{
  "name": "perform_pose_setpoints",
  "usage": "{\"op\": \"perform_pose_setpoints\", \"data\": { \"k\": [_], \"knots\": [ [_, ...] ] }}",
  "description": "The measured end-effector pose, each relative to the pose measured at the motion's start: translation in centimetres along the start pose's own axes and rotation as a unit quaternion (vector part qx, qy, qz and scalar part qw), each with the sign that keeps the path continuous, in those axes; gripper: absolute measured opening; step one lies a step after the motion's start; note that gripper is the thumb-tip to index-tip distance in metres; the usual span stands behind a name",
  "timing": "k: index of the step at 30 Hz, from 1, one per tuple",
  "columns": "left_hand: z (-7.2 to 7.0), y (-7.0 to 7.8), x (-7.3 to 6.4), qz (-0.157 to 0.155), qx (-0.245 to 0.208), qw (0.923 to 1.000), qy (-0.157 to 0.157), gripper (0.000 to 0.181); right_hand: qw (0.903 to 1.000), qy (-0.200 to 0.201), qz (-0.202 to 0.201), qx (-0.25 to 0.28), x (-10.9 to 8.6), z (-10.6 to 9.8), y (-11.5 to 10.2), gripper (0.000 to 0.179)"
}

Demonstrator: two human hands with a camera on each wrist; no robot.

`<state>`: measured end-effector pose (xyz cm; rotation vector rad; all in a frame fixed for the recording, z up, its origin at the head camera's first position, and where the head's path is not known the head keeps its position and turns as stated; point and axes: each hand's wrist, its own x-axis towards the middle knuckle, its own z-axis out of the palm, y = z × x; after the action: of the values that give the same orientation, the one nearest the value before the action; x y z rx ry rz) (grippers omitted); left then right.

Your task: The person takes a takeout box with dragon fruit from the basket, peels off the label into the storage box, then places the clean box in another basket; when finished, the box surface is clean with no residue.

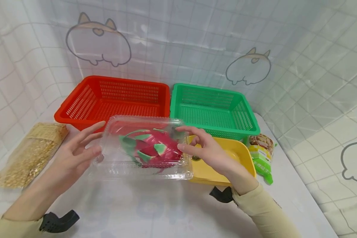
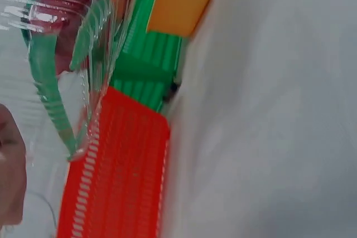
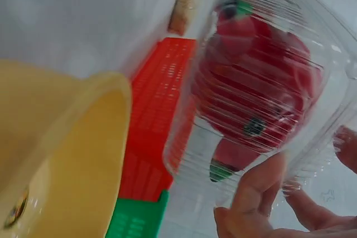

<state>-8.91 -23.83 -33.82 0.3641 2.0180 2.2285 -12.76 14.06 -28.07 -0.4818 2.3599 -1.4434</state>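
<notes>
A clear plastic clamshell box (image 1: 113, 145) with a lidded rim is held up over the table between both hands. Inside it lies a pinkish-red dragon fruit (image 1: 154, 148) with green-tipped scales. My left hand (image 1: 74, 153) holds the box at its left end, thumb toward the near side and fingers toward the far corner. At the opposite end my right hand (image 1: 208, 148) grips the box, its thumb over the side and fingers at the top edge. In the right wrist view, fingers (image 3: 256, 193) press against the ribbed plastic beside the fruit.
Behind the box stand a red basket (image 1: 116, 81) and a green basket (image 1: 208, 88) side by side. A yellow tub (image 1: 238, 162) sits at the right, beside a green-and-yellow snack bag (image 1: 261, 158). On the left lies a bag of yellowish grains (image 1: 26, 152). A patterned curtain hangs behind.
</notes>
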Motion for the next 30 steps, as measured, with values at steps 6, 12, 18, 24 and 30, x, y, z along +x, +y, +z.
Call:
{"op": "perform_pose_setpoints", "data": {
  "k": [6,12,18,24,30],
  "knots": [
    [2.5,1.6,1.1,-0.047,0.032,0.9984,-0.001,0.059,0.9995,0.019,0.005,0.024,-1.2,-1.0,0.5,0.052],
    [4.5,3.3,1.8,-0.055,0.163,0.9851,0.011,0.059,0.9992,0.029,0.017,0.019,-2.3,-2.3,0.5,0.047],
    [5.6,4.3,3.4,-0.048,0.2,0.9785,-0.004,0.06,0.9989,0.037,0.019,0.021,-2.5,-3.9,0.3,0.048],
    [6.7,5.4,5.3,-0.056,0.178,0.982,-0.026,0.057,0.9984,0.046,0.028,0.016,-2.3,-5.5,0.2,0.05],
    [7.8,7.3,6.8,-0.069,0.174,0.9813,-0.046,0.056,0.9978,0.057,0.034,0.004,-2.8,-7.1,-0.7,0.051]
  ]
}}
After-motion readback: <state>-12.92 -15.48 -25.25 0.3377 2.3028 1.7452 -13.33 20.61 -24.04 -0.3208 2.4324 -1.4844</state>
